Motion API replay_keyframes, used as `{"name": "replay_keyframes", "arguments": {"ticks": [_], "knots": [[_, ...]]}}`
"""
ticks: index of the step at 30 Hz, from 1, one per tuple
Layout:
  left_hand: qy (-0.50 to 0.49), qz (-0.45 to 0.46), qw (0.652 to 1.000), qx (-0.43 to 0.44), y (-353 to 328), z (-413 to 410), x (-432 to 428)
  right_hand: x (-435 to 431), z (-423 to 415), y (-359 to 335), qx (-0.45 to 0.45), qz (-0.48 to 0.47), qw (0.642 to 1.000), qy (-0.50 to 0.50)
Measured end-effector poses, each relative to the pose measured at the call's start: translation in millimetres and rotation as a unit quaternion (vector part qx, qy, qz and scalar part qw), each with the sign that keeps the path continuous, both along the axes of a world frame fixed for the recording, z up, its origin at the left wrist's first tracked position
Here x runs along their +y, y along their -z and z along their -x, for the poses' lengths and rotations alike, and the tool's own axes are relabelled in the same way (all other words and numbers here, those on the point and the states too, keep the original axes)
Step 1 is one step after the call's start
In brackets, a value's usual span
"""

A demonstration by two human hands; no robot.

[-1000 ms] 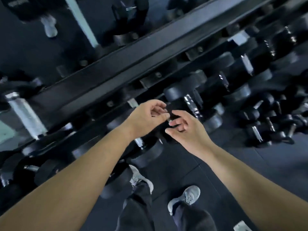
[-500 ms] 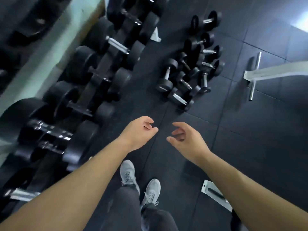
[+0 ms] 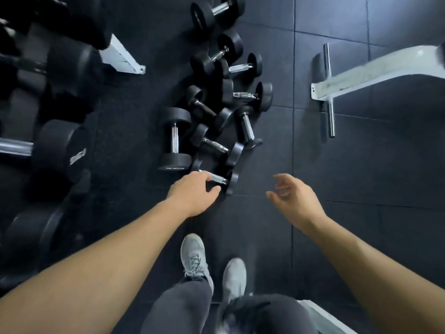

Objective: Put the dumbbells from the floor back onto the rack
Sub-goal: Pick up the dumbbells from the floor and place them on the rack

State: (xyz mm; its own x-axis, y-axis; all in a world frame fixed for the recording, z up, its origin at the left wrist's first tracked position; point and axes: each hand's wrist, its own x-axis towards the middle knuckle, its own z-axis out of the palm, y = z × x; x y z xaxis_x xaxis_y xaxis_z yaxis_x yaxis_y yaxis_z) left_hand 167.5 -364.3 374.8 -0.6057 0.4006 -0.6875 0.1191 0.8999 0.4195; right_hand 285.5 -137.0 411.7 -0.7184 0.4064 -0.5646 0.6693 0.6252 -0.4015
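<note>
My left hand (image 3: pixel 195 191) is seemingly closing on the nearest small black chrome-handled dumbbell (image 3: pixel 218 180), my right hand (image 3: pixel 292 197) is hanging loose, and many are waiting on the floor (image 3: pixel 361 179).

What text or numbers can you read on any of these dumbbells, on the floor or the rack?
None is legible.
Big floor dumbbell: pale print on its near end's rim, too small to read.
Rack dumbbell: white label on its end, too blurred to read.
Other floor dumbbells, including the nearest dumbbell at the left hand: no markings visible.
</note>
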Motion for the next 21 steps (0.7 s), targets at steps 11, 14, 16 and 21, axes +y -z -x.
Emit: {"name": "replay_keyframes", "arguments": {"ticks": [11, 14, 16, 21], "knots": [[0.067, 0.065, 0.996, 0.013, 161.9, 128.4, 148.0, 133.2, 146.4, 198.4, -0.024, 0.037, 0.998, -0.042], [0.066, 0.075, 0.995, 0.001, 212.6, 154.4, 191.3, 161.5, 180.4, 254.5, -0.03, 0.051, 0.996, -0.061], [0.028, 0.059, 0.998, -0.017, 252.0, 170.8, 216.5, 176.5, 202.6, 294.8, -0.029, 0.057, 0.996, -0.065], [-0.084, -0.006, 0.995, -0.044, 346.2, 200.8, 262.8, 199.8, 247.3, 389.3, -0.01, 0.07, 0.996, -0.057]]}}
